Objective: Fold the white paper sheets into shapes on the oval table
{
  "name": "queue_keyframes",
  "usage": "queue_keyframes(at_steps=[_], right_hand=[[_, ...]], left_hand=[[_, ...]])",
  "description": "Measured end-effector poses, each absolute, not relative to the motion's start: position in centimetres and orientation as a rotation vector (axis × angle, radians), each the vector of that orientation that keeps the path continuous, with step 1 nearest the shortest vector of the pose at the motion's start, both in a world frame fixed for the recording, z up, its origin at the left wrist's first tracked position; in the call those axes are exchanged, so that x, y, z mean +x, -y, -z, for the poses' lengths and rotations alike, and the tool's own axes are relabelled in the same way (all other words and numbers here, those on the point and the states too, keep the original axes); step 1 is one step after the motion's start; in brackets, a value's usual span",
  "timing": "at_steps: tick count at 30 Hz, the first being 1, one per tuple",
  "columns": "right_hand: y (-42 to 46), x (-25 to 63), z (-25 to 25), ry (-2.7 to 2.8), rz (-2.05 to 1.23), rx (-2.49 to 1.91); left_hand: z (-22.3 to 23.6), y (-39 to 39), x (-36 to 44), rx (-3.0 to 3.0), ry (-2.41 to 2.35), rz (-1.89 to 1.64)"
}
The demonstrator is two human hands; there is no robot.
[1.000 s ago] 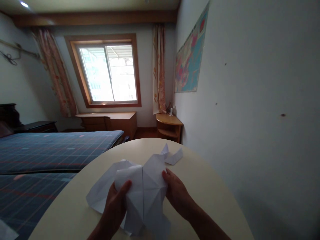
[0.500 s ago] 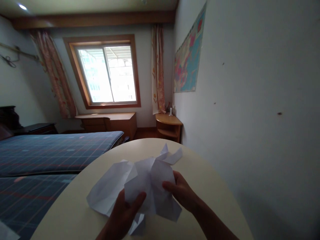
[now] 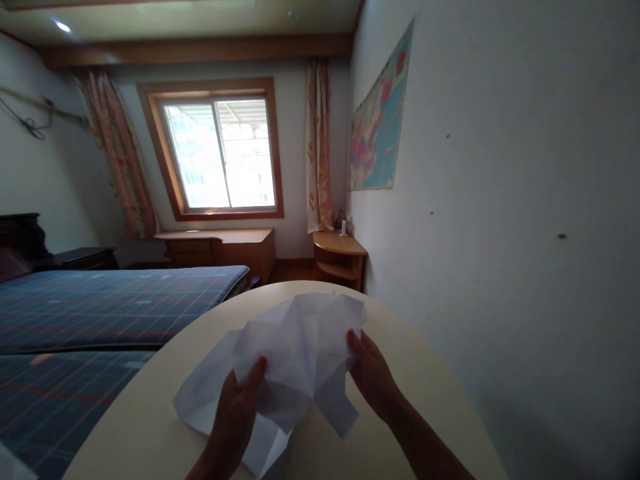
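Observation:
A creased sheet of white paper [image 3: 300, 347] is spread between my two hands above the round cream table [image 3: 400, 427]. My left hand [image 3: 237, 400] pinches its left side, thumb on top and the other fingers mostly hidden. On the right edge, my right hand [image 3: 370, 373] grips the paper between thumb and fingers. Beneath and to the left lies another white paper piece [image 3: 200, 393], folded and flat on the tabletop. A pointed flap hangs down on the right side of the held sheet.
A bed with a blue plaid mattress [image 3: 125, 300] stands left of the table. Beyond are a wooden desk [image 3: 245, 247] under the window and a small corner shelf [image 3: 340, 247]. A bare wall [image 3: 500, 233] runs close along the right. White paper [image 3: 13, 463] shows at the lower left.
My hands have moved apart, and the held paper is opened out wider and flatter. It now covers the upright folded flaps seen behind it before. The view has tilted slightly upward.

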State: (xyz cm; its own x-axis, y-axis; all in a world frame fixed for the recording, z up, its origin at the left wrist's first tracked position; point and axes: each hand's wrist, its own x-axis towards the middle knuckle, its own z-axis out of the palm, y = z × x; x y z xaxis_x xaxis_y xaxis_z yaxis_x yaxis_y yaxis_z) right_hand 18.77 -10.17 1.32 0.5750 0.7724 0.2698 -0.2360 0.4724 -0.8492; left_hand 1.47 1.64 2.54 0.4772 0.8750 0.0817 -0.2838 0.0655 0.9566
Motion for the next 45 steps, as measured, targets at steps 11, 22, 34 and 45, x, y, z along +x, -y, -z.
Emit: queue_keyframes(at_steps=[11, 22, 34, 45], right_hand=[[11.8, 17.2, -2.8, 1.262, -0.359, -1.371], [10.4, 17.0, -1.2, 0.947, -0.314, -1.228], [11.2, 19.0, -2.5, 0.735, -0.405, -1.162], [9.1, 15.5, -0.1, 0.870, -0.575, -1.302]], left_hand=[[-1.6, -1.4, 1.0, 1.363, -0.680, -1.084], [-0.2, -2.2, 1.4, 1.564, -0.628, -1.062], [-4.5, -5.6, -0.9, 1.699, -0.965, -1.018], [-5.4, -15.3, -6.9, 1.693, -0.671, -0.273]])
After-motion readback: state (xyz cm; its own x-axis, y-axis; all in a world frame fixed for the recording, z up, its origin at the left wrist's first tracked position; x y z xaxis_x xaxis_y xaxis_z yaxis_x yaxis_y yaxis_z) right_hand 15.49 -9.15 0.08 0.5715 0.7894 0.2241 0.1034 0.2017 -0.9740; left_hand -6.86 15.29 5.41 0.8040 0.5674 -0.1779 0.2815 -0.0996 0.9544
